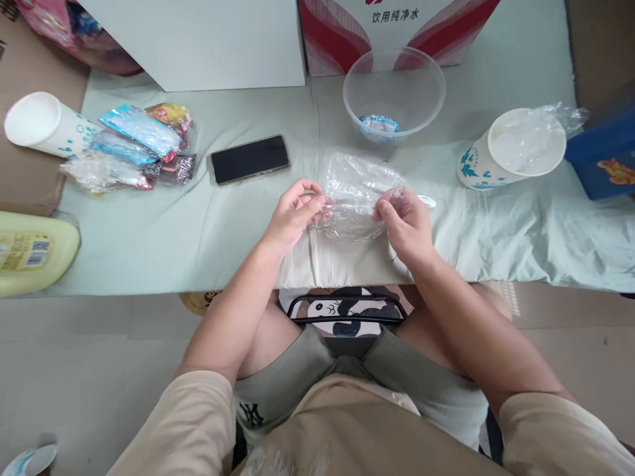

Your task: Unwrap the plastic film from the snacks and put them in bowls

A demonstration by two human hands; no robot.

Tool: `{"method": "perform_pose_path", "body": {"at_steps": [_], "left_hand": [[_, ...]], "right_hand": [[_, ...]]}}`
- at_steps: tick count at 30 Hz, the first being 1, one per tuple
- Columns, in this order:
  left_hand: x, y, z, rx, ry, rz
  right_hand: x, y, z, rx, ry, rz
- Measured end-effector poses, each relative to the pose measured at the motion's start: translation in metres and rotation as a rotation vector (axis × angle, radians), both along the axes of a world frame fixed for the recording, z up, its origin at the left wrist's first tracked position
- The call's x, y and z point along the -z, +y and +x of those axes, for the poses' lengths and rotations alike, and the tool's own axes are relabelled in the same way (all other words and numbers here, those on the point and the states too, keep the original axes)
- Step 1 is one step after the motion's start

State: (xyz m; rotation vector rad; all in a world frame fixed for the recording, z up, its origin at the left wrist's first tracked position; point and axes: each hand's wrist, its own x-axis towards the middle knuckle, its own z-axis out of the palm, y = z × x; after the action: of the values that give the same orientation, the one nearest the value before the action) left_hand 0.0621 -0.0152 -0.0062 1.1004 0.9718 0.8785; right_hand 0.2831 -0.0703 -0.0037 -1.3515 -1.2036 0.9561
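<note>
A crinkled clear plastic bag (354, 211) is stretched between my two hands, just above the near part of the cloth. My left hand (296, 215) pinches its left edge between thumb and fingers. On the other side, my right hand (404, 218) is closed on the bag's right edge, fingers curled under. Partly hidden behind the right hand, a small white object (426, 201) pokes out; its kind I cannot tell. Beyond the bag stands a clear plastic bowl (394, 86) with a blue-and-white packet (380, 125) in it.
A phone (251, 159) lies left of the bag, near wrapped packets (143, 139) and a tipped paper cup (44, 125). Another paper cup (496, 155) holding clear plastic stands right. Boxes (223, 39) line the back. A yellow bottle (37, 253) lies at left, a blue container (605, 158) at right.
</note>
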Motion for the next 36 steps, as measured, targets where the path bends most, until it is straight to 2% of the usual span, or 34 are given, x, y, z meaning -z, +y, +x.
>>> {"method": "perform_pose_path", "body": {"at_steps": [3,7,9,12,15,17,19,22,24,26,30,32,36], "left_hand": [[-0.001,0.001,0.001,-0.037,-0.03,-0.071],[0.004,0.006,0.0,-0.241,-0.054,-0.005],[0.007,0.009,-0.002,-0.276,-0.038,0.035],[0.01,0.01,-0.004,-0.149,-0.01,0.106],[0.01,0.006,-0.003,0.024,-0.037,0.158],[0.008,0.002,-0.002,0.134,-0.044,0.134],[0.005,-0.001,-0.001,0.206,-0.002,0.078],[0.005,-0.002,-0.001,0.133,0.052,0.052],[0.007,-0.001,-0.001,0.048,0.035,0.083],[0.009,0.001,-0.001,0.024,0.007,0.108],[0.006,-0.001,-0.002,0.135,0.062,0.084],[0.002,-0.004,-0.003,0.191,0.102,0.082],[-0.005,-0.007,-0.005,0.288,0.034,0.044]], "right_hand": [[0.001,0.0,-0.001,-0.033,-0.014,-0.004],[0.003,0.0,-0.001,-0.01,0.04,0.021],[0.003,0.0,-0.001,-0.008,0.097,0.019],[0.003,-0.002,-0.001,-0.07,0.193,-0.004],[0.001,-0.005,-0.002,-0.199,0.294,-0.01],[0.001,-0.006,-0.002,-0.245,0.348,-0.03],[0.001,-0.005,-0.003,-0.194,0.389,-0.068],[0.001,-0.003,-0.004,-0.093,0.469,-0.149],[0.001,-0.003,-0.004,-0.134,0.501,-0.226],[0.0,-0.002,-0.003,-0.198,0.476,-0.27],[0.001,-0.003,0.002,-0.212,0.417,-0.262],[0.002,-0.003,0.006,-0.239,0.415,-0.303],[0.006,-0.004,0.01,-0.3,0.396,-0.332]]}}
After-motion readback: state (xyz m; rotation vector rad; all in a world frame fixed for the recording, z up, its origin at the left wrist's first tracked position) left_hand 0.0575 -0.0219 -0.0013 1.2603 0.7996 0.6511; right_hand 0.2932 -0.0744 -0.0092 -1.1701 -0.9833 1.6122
